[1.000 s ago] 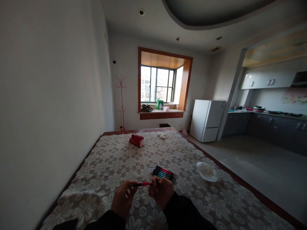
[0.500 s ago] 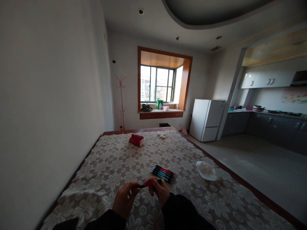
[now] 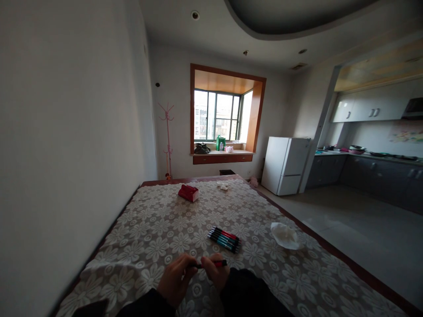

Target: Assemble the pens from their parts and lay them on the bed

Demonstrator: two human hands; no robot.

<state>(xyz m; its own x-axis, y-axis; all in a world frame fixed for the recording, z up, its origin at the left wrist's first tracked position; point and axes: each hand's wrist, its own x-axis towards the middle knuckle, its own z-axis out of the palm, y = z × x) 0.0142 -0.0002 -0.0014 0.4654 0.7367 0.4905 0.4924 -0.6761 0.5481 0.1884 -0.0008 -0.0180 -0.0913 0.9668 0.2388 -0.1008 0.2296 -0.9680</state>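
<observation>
Both my hands hold one red pen [image 3: 218,263] low over the table, close to my body. My left hand [image 3: 176,281] pinches its dark left end. My right hand [image 3: 216,275] grips the red barrel, whose tip pokes out to the right. Just beyond my hands, a row of several red, teal and black pens [image 3: 224,239] lies side by side on the floral lace tablecloth [image 3: 158,229].
A crumpled white tissue [image 3: 284,235] lies to the right of the pens. A red box [image 3: 188,193] and a small white scrap [image 3: 223,186] sit at the table's far end. The wall runs along the left; a fridge [image 3: 287,165] and kitchen counters stand at right.
My hands have drawn closer together and nearer my body. The pen, earlier stretched between them with its red barrel exposed, is now mostly covered by my fingers.
</observation>
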